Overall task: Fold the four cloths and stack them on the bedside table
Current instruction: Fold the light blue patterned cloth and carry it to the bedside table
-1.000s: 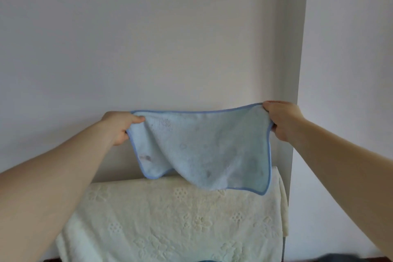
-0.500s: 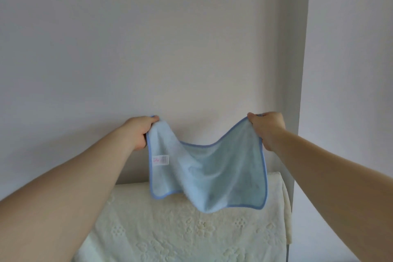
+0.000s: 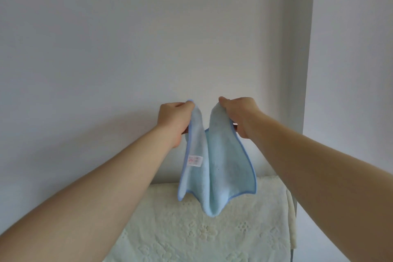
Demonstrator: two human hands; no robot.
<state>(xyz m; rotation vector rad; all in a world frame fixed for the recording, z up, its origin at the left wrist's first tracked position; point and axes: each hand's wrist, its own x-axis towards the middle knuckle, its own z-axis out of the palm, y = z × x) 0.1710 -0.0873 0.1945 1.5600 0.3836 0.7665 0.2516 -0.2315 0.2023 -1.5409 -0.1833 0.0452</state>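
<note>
A light blue cloth (image 3: 221, 168) with a darker blue hem hangs in the air in front of the wall, doubled over so its middle sags to a point. My left hand (image 3: 173, 122) pinches one upper corner and my right hand (image 3: 239, 117) pinches the other, the two hands a short gap apart at the same height. A small white label shows on the cloth's left half. The other cloths are out of view.
Below the cloth stands a surface draped with a cream embossed towel (image 3: 212, 236). A plain white wall (image 3: 148, 38) fills the background, with a wall corner (image 3: 308, 70) at the right.
My hands have come together from wide apart, bringing the two upper corners close. The cloth went from spread flat to hanging doubled with its middle sagging.
</note>
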